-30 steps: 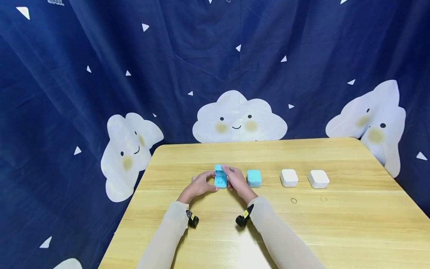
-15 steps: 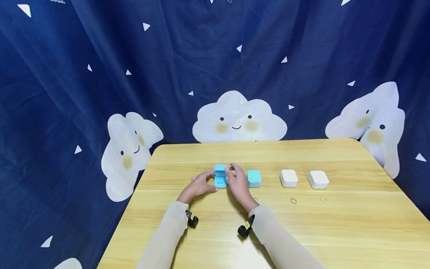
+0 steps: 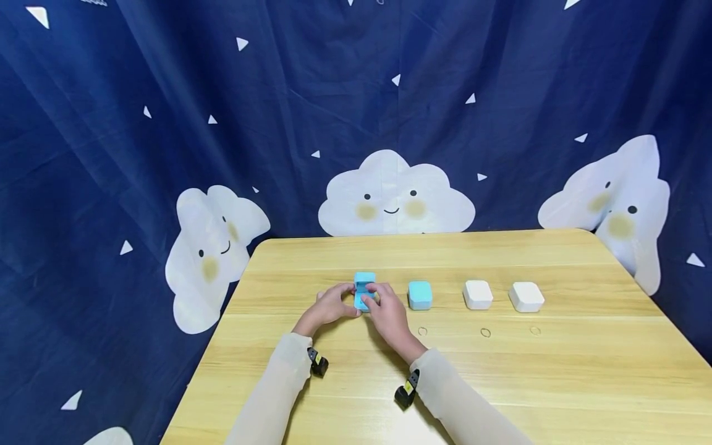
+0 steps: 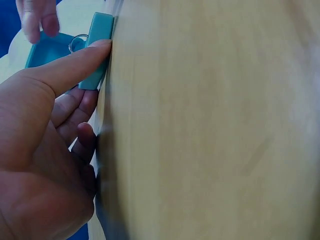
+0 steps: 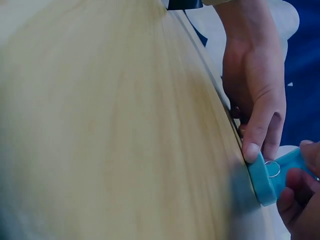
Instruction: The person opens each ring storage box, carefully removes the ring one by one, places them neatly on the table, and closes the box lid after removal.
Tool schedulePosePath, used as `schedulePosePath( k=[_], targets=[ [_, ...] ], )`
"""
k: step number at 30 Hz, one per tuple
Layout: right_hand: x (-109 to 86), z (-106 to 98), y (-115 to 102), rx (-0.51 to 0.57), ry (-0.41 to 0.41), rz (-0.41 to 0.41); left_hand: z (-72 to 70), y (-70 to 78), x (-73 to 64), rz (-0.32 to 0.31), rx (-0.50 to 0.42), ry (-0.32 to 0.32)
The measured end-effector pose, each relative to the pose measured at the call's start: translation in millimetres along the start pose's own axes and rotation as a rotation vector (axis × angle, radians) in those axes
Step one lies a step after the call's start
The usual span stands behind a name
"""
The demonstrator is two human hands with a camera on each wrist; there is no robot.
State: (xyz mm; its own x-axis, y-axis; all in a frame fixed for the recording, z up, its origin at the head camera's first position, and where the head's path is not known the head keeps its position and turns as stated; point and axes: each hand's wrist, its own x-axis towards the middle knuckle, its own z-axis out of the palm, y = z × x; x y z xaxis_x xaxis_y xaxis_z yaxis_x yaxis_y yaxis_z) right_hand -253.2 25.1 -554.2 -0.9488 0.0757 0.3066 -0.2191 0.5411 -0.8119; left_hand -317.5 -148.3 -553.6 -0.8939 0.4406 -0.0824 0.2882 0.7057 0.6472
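A light-blue ring box [image 3: 364, 277] stands on the table with its lid raised. My left hand [image 3: 331, 306] grips its base from the left, thumb on the front and fingers round behind. A silver ring [image 5: 279, 171] stands upright in the box, seen in both wrist views. My right hand [image 3: 392, 317] hovers over the box from the right, thumb and forefinger parted near the ring. In the left wrist view the right hand's fingers [image 4: 33, 22] appear apart from the ring, and the left thumb [image 4: 75, 65] presses the box's front.
Right of the hands stand a closed light-blue box [image 3: 419, 295] and two white boxes, one nearer [image 3: 478, 295] and one farther right [image 3: 526, 297]. Before them lie three loose rings: a left ring [image 3: 423, 331], a darker middle ring [image 3: 486, 332] and a right ring [image 3: 535, 330].
My right hand has left the raised lid, drawn back to the right, then come in over the box's inside. The left hand has kept its grip. A loose ring has come into view.
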Motion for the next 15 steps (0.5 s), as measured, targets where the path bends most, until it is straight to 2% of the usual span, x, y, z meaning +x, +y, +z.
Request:
schedulePosePath(
  k=[8,15],
  targets=[
    [1.6,4.6,3.3,-0.025,-0.082,0.086,0.5,-1.2,-0.5,-0.008,-0.024,-0.001],
    [4.7,7.4,5.3,-0.027,-0.105,0.11,-0.3,-0.4,-1.4,-0.018,-0.05,-0.006]
  ],
)
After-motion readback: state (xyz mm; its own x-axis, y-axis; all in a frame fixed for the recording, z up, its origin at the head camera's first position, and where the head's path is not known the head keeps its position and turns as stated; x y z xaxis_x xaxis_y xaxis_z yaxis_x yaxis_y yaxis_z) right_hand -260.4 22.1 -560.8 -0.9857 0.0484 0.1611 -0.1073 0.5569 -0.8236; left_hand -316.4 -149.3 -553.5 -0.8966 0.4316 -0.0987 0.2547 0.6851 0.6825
